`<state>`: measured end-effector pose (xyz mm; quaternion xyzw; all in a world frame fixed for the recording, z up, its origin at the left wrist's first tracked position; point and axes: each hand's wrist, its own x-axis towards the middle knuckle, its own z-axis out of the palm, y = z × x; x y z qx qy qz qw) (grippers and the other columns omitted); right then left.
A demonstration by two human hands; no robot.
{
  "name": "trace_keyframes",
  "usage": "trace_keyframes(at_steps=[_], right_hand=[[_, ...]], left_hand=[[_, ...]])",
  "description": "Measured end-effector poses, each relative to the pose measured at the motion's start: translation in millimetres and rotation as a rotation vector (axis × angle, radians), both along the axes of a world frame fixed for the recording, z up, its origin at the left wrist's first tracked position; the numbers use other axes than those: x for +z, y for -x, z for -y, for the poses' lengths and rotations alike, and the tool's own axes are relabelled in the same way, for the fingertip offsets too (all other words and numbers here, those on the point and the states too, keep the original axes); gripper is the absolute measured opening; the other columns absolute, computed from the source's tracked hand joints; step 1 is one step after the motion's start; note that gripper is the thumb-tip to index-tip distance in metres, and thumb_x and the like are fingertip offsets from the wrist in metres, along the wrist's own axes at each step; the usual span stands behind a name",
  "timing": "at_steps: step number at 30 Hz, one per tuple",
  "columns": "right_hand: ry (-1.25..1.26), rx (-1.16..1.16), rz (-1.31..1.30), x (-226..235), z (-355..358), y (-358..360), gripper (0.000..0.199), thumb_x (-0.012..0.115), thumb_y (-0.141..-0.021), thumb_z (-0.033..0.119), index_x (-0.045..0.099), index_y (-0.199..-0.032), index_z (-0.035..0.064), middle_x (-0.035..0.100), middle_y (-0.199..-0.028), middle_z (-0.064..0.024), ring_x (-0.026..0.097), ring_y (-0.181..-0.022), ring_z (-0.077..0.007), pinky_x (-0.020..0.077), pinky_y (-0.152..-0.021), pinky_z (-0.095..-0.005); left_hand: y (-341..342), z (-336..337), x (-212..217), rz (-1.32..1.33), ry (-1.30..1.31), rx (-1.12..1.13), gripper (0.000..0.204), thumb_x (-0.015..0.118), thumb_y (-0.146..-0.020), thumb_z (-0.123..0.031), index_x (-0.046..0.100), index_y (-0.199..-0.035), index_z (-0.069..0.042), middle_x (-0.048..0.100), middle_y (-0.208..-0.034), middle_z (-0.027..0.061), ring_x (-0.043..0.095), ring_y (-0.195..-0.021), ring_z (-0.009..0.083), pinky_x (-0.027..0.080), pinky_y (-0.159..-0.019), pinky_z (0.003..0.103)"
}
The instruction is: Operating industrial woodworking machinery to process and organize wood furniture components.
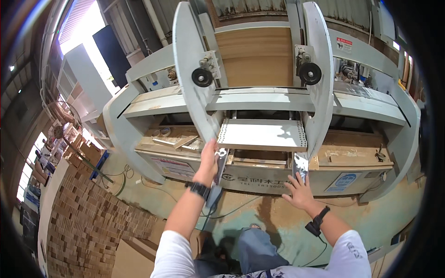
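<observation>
One white board (262, 132), holes along both ends, lies between the machine's two pale uprights (190, 60); left hand (208, 162) at its left front corner, beside the left rail (221, 163), fingers together, can't tell if gripping; right hand (299, 192) open, fingers spread, at the right rail's (301, 162) near end; black knob (202, 77) on each upright.

Left hand (209, 160) beside white panel (260, 133)

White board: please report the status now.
Left hand by left upright, grip unclear. Right hand open, at right rail. Board white side up, flanked by uprights.
</observation>
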<state>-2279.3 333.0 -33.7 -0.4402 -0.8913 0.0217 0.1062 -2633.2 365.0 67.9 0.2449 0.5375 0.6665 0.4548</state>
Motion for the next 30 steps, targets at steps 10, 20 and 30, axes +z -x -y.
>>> trace_keyframes(at_steps=[10, 20, 30], right_hand=[[0.011, -0.009, -0.016, 11, -7, -3, 0.053, 0.050, -0.078, 0.048, 0.053, -0.116, 0.0109, 0.037, -0.133, -0.0083, 0.021, -0.128, -0.0327, 0.0092, -0.101, -0.0589], [0.016, 0.005, 0.000, 11, -7, 5, 0.052, 0.050, -0.078, 0.050, 0.057, -0.112, 0.0107, 0.037, -0.133, -0.0086, 0.019, -0.129, -0.0335, 0.0082, -0.101, -0.0587], [-0.001, -0.001, 0.011, 10, -8, 4, 0.053, 0.052, -0.077, 0.050, 0.056, -0.113, 0.0114, 0.038, -0.131, -0.0082, 0.022, -0.128, -0.0335, 0.0123, -0.101, -0.0582]], left_hand=[[52, -164, -84, -0.689, 0.047, -0.070, 0.062, 0.024, -0.092, -0.045, 0.045, -0.116, 0.008, 0.050, -0.117, 0.0211, 0.045, -0.111, 0.0310, 0.032, -0.094, 0.035], [51, -148, -66, -0.192, 0.035, -0.207, 0.071, 0.029, -0.088, -0.055, 0.020, -0.136, -0.003, 0.032, -0.136, 0.0162, 0.030, -0.126, 0.0226, 0.021, -0.104, 0.030], [46, -146, -72, -0.847, -0.037, -0.386, 0.089, 0.056, -0.072, -0.059, 0.030, -0.130, 0.003, 0.035, -0.132, 0.0189, 0.032, -0.124, 0.0281, 0.027, -0.102, 0.035]])
